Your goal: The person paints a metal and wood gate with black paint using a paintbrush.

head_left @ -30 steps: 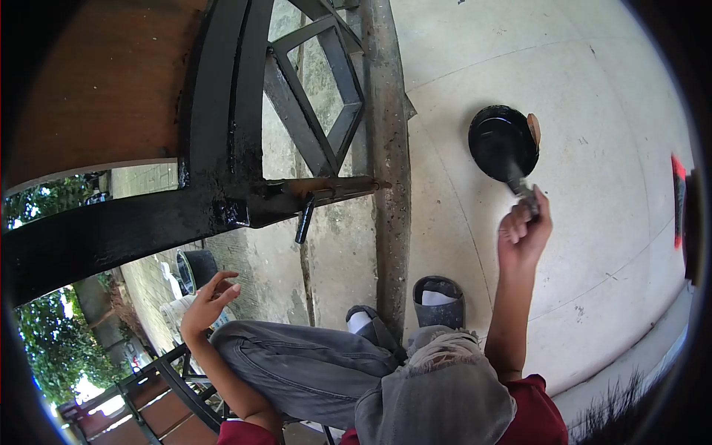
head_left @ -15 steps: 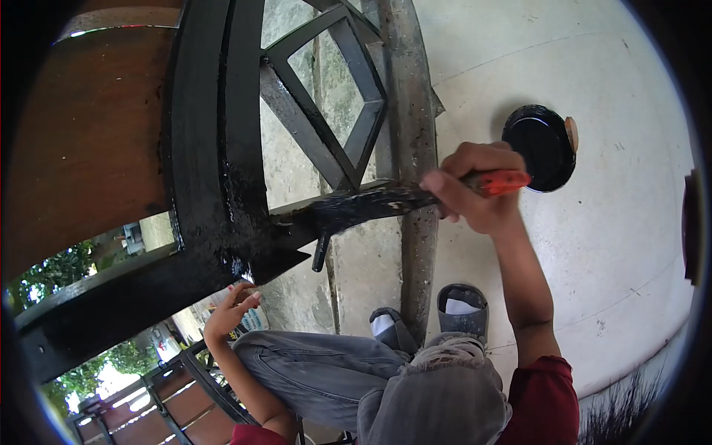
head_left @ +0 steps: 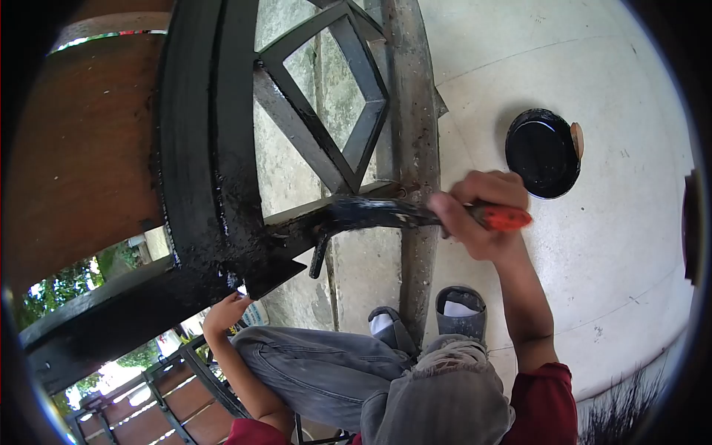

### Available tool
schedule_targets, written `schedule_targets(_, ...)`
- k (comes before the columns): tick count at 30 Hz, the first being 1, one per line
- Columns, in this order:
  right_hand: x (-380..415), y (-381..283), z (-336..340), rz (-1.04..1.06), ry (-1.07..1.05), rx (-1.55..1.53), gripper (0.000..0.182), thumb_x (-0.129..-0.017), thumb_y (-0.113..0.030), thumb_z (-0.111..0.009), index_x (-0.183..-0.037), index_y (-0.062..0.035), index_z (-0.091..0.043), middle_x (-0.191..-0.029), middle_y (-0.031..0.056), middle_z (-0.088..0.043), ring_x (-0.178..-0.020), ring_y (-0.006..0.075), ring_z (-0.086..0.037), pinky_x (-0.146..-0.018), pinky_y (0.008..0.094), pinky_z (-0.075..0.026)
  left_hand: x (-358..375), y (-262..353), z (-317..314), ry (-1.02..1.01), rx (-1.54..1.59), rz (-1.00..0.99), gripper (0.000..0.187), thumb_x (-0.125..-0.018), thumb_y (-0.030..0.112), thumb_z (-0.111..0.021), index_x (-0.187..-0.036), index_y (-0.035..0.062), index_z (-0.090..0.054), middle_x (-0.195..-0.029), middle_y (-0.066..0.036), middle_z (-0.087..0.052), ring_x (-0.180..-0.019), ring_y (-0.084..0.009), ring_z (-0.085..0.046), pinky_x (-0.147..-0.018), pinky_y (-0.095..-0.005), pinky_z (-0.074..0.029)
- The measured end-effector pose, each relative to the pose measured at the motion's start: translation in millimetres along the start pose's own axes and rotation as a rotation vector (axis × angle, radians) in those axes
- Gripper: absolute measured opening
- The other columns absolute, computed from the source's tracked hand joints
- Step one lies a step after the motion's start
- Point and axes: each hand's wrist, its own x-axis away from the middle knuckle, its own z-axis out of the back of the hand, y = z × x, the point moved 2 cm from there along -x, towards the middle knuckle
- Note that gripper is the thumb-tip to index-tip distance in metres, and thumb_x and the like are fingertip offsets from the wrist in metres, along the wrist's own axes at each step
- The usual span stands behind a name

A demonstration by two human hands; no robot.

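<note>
My right hand (head_left: 482, 211) is closed around a paintbrush (head_left: 495, 217) with a red handle end. Its dark, paint-covered head reaches left along a crossbar (head_left: 297, 230) of a black frame (head_left: 200, 215); motion blur hides exactly where the bristles end. Wet black paint glistens around the joint left of the brush. Lower down, my left hand (head_left: 224, 315) has its fingers drawn together against the lower edge of the frame, with the fingertips partly hidden. A short black peg (head_left: 320, 256) sticks out below the crossbar.
A round black pan of dark paint (head_left: 545, 156), with a tan piece (head_left: 577, 141) at its rim, sits on the pale floor (head_left: 593, 252). Diamond-shaped bars (head_left: 363, 141) and a brown panel (head_left: 81, 148) belong to the frame. My sandalled feet (head_left: 461, 311) are near.
My right hand and the brush have shifted slightly downward in view. My left fingers, apart before, have drawn together against the frame's edge. The whole view has tilted a little.
</note>
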Motion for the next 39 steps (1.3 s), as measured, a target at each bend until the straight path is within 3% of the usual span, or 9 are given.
schedule_targets(1,9.6,-3.5,3.8,0.005,-0.001,0.001,0.028,-0.081,-0.006,-0.076,-0.062,-0.0087,-0.056,-0.052,0.0012,-0.057,-0.040,0.0118,-0.054,-0.037,0.0259,-0.036,8.1,25.9,1.0,0.025,0.038,0.124,0.039,-0.100,0.027,-0.061,-0.131,0.0046,-0.056,-0.094,-0.003,-0.065,-0.093,-0.0113,-0.061,-0.083,-0.0267,-0.046)
schedule_targets(5,72.9,-23.2,-7.9,0.236,0.177,-0.041,0.020,-0.073,0.003,-0.076,-0.065,-0.0043,-0.059,-0.056,0.0050,-0.061,-0.046,0.0189,-0.063,-0.043,0.0272,-0.048,33.9,88.6,-2.1,0.061,0.201,-0.058,0.039,-0.097,0.031,-0.065,-0.126,0.0052,-0.060,-0.096,-0.005,-0.068,-0.093,-0.0138,-0.062,-0.084,-0.0292,-0.047)
schedule_targets(10,102.1,-14.0,-48.8,0.188,0.148,0.086,0.017,-0.074,0.005,-0.075,-0.069,-0.0027,-0.061,-0.060,0.0078,-0.064,-0.048,0.0199,-0.064,-0.044,0.0279,-0.050,40.5,83.6,-1.7,0.065,0.249,-0.110,0.040,-0.098,0.030,-0.064,-0.129,0.0053,-0.057,-0.095,-0.005,-0.065,-0.091,-0.0127,-0.061,-0.082,-0.0279,-0.047)
schedule_targets(13,102.6,-4.1,-72.3,0.113,-0.021,0.075,0.009,-0.085,0.003,-0.068,-0.079,-0.0012,-0.063,-0.064,0.0106,-0.068,-0.054,0.0179,-0.068,-0.050,0.0265,-0.053,49.6,83.7,-1.4,0.062,0.228,-0.109,0.039,-0.101,0.026,-0.060,-0.132,0.0040,-0.052,-0.095,-0.005,-0.064,-0.095,-0.0131,-0.062,-0.088,-0.0297,-0.047)
schedule_targets(22,119.0,-4.1,-83.4,0.088,0.038,-0.231,0.011,-0.094,-0.003,-0.060,-0.086,0.0045,-0.059,-0.080,0.0199,-0.069,-0.063,0.0237,-0.072,-0.052,0.0325,-0.059,57.1,65.0,-6.8,0.090,0.249,-0.127,0.041,-0.099,0.030,-0.063,-0.131,0.0050,-0.054,-0.093,-0.004,-0.063,-0.089,-0.0117,-0.059,-0.083,-0.0275,-0.047)
schedule_targets(33,126.8,4.4,-67.8,-0.076,0.545,-0.399,0.018,-0.103,-0.015,-0.050,-0.102,0.0016,-0.041,-0.076,0.0265,-0.065,-0.056,0.0269,-0.065,-0.049,0.0358,-0.052,65.3,50.5,-9.0,0.127,0.296,-0.132,0.040,-0.098,0.030,-0.065,-0.128,0.0059,-0.056,-0.094,-0.005,-0.064,-0.090,-0.0124,-0.060,-0.084,-0.0284,-0.047)
schedule_targets(36,134.0,-2.7,-72.0,-0.016,0.520,-0.424,0.015,-0.099,-0.010,-0.055,-0.101,0.0030,-0.047,-0.078,0.0238,-0.066,-0.058,0.0260,-0.067,-0.052,0.0350,-0.054,65.9,48.9,-9.9,0.119,0.304,-0.133,0.040,-0.098,0.029,-0.065,-0.128,0.0053,-0.056,-0.094,-0.005,-0.064,-0.091,-0.0126,-0.061,-0.085,-0.0280,-0.047)
schedule_targets(38,132.6,-11.2,-74.6,0.354,0.171,0.101,0.015,-0.097,-0.011,-0.057,-0.101,0.0010,-0.050,-0.078,0.0192,-0.066,-0.058,0.0293,-0.068,-0.054,0.0359,-0.056,66.1,50.9,-9.3,0.090,0.302,-0.098,0.040,-0.100,0.026,-0.061,-0.133,0.0042,-0.053,-0.095,-0.006,-0.064,-0.096,-0.0136,-0.062,-0.089,-0.0299,-0.047)
schedule_targets(39,130.8,-10.1,-74.2,0.350,0.178,0.102,0.015,-0.097,-0.011,-0.057,-0.101,0.0010,-0.050,-0.078,0.0192,-0.066,-0.058,0.0293,-0.068,-0.054,0.0359,-0.056,64.8,51.5,-7.9,0.085,0.294,-0.097,0.040,-0.100,0.026,-0.061,-0.133,0.0042,-0.053,-0.095,-0.006,-0.064,-0.096,-0.0136,-0.062,-0.089,-0.0299,-0.047)
